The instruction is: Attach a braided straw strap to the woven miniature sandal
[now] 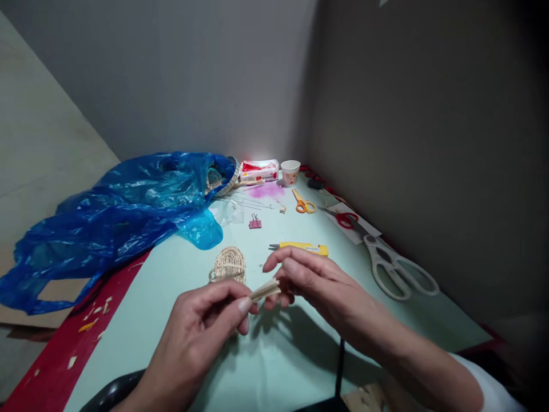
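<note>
A short pale bundle of flat fibre strips (264, 291) is pinched between the thumb and fingers of my left hand (206, 326), its frayed end pointing right. My right hand (319, 283) is curled loosely around that frayed end with its fingers apart; whether the lower fingers touch the strips is hard to tell. Just beyond my left hand lies a small oval woven piece (230, 264) of coiled straw-like cord with a band across it. Behind my right hand is a yellow-handled tool (304, 248) with a dark two-pronged tip, partly hidden by the hand.
A large blue plastic bag (128, 194) covers the left side. Farther back are a pink binder clip (255, 222), orange scissors (303, 203), a paper cup (290, 171) and a red-and-white packet (259, 170). Large white-handled scissors (397, 266) lie at right, near the grey wall (429, 143).
</note>
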### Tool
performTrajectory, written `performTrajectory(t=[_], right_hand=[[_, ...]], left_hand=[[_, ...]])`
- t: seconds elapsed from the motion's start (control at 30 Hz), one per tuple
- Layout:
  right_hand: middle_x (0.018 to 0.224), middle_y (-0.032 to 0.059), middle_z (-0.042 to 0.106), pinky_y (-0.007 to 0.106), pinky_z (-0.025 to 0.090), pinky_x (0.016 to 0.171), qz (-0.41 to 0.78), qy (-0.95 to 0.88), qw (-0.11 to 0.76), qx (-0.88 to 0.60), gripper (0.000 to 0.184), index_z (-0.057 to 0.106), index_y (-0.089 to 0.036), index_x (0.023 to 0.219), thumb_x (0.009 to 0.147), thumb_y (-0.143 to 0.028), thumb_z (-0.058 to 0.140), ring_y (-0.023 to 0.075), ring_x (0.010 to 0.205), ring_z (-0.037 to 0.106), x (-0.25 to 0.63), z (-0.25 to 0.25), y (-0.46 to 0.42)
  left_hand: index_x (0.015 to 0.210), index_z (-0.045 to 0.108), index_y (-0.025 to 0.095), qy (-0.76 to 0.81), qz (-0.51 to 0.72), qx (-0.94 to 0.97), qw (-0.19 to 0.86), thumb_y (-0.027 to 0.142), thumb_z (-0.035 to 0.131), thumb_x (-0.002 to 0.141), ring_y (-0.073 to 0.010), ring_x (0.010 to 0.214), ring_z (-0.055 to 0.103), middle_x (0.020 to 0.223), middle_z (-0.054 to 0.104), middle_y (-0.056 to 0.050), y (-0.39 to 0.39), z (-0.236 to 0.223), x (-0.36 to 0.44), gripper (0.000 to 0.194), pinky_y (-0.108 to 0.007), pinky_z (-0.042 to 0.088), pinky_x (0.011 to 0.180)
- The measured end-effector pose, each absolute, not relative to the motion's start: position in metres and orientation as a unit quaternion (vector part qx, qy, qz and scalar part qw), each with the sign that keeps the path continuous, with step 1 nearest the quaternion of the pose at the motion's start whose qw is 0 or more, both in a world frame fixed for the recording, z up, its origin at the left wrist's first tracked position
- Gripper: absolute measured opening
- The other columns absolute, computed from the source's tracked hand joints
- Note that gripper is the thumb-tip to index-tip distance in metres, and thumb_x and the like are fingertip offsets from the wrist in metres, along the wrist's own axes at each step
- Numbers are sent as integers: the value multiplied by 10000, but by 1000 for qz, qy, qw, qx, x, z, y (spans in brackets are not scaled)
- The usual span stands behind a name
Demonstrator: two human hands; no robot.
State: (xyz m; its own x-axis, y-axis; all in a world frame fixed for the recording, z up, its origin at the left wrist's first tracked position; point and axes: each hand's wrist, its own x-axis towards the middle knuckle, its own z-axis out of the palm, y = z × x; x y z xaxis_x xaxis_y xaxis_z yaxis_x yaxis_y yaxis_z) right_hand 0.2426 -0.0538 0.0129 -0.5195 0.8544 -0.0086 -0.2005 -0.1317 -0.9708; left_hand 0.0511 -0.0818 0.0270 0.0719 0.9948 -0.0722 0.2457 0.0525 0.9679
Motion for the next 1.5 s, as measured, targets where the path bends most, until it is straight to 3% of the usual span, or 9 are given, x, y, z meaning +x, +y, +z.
performTrajectory(t=[0.23, 0.43, 0.67, 0.77, 0.83, 0.93, 1.17, 1.33, 1.5], right_hand=[[776, -25, 640, 223, 432, 690, 520, -645, 422, -367, 111, 642, -199, 810, 898, -267, 650, 121, 731, 574, 231, 6, -47], [695, -12, 638, 241, 429, 647, 561, -610, 395, -398, 190, 621, -177, 745, 897, -291, 616, 127, 675, 567, 228, -4, -33], [720, -7, 660, 236, 425, 622, 534, -637, 351, -431, 222, 608, -182, 776, 931, -338, 578, 125, 662, 581, 226, -11, -29], [808, 10, 676, 264, 436, 672, 401, -689, 346, -495, 230, 610, -192, 970, 974, -401, 514, 151, 716, 611, 245, -9, -27], [827, 39, 674, 294, 420, 657, 245, -704, 313, -589, 280, 584, -188, 1030, 997, -426, 441, 184, 713, 616, 263, -10, -27], [758, 63, 648, 304, 350, 543, 95, -714, 183, -669, 348, 545, -199, 908, 986, -511, 410, 210, 609, 587, 284, -18, -30], [659, 46, 613, 315, 307, 484, 80, -723, 89, -681, 392, 437, -226, 909, 935, -617, 424, 251, 532, 588, 284, -29, -37], [696, 47, 672, 350, 422, 514, 165, -655, 167, -718, 418, 504, -227, 966, 868, -633, 511, 256, 567, 633, 291, -39, -50], [864, 114, 734, 363, 577, 604, 246, -540, 358, -721, 463, 625, -197, 984, 735, -582, 689, 290, 753, 710, 309, -48, -58]], left_hand=[[685, 685, 155, 543, 378, 443, 605, 371, 715, 760, -60, 451, 297, 544, 539, 0, -70, 17, 62, 231, -210, 171, 442], [760, 720, 152, 552, 348, 447, 612, 375, 720, 778, -72, 491, 365, 629, 618, -27, -62, 8, 60, 224, -209, 249, 462], [780, 694, 137, 527, 348, 332, 701, 318, 725, 784, -14, 425, 207, 627, 624, -18, -55, -13, 58, 183, -192, 105, 407], [745, 697, 116, 535, 355, 298, 707, 296, 743, 758, 3, 411, 209, 644, 633, -30, -51, -20, 55, 186, -171, 101, 389], [769, 715, 114, 537, 363, 283, 707, 297, 755, 745, 8, 402, 232, 675, 651, -40, -48, -23, 50, 189, -158, 121, 377], [798, 727, 117, 538, 366, 269, 710, 303, 766, 734, 8, 390, 251, 700, 663, -46, -45, -25, 44, 201, -153, 145, 364], [832, 718, 122, 538, 400, 259, 695, 282, 687, 818, 16, 346, 246, 672, 653, -21, -46, -17, 44, 163, -176, 139, 371], [781, 707, 115, 506, 427, 257, 703, 209, 674, 819, 11, 390, 243, 678, 637, -20, -44, -11, 41, 107, -171, 121, 388], [779, 698, 111, 497, 438, 256, 704, 198, 655, 834, 6, 413, 212, 662, 630, -23, -45, -13, 37, 111, -171, 116, 398]])
